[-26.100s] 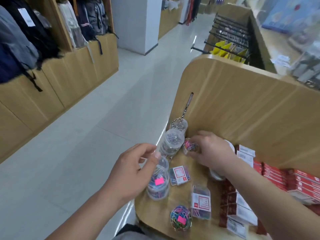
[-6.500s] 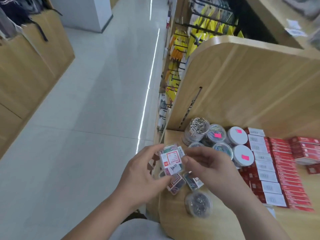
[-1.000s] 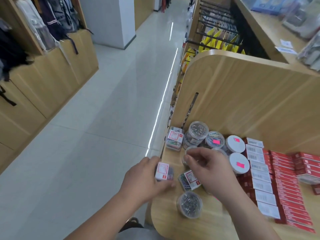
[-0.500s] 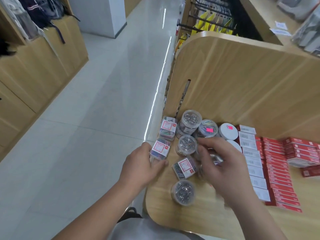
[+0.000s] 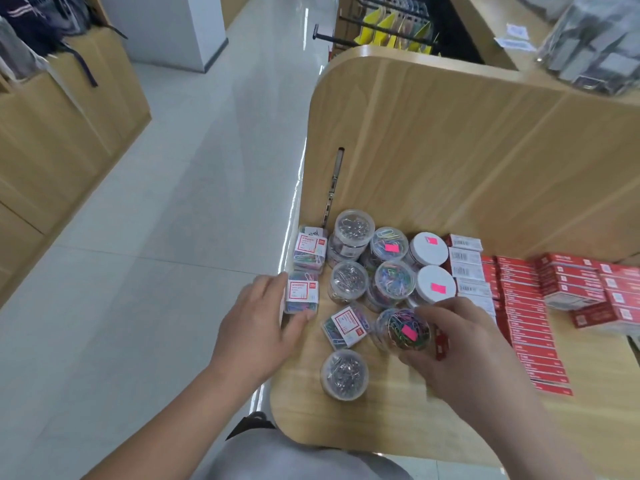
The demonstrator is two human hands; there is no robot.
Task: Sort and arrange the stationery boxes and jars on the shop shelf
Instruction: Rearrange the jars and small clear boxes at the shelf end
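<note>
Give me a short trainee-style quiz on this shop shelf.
1. True or false: the right hand holds a jar of coloured clips.
2. What does the left hand touch? A) small labelled box; B) white-lidded jar; C) red box.
3. How many white lids show?
Key: 1 true; 2 A; 3 two.

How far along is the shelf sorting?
Done: six jars stand in two rows by the back panel, one clear box beside them. In hand: the left hand holds a second box in front of it; the right hand grips a coloured-clip jar. Left: a tilted box and a silver-clip jar lie loose.
</note>
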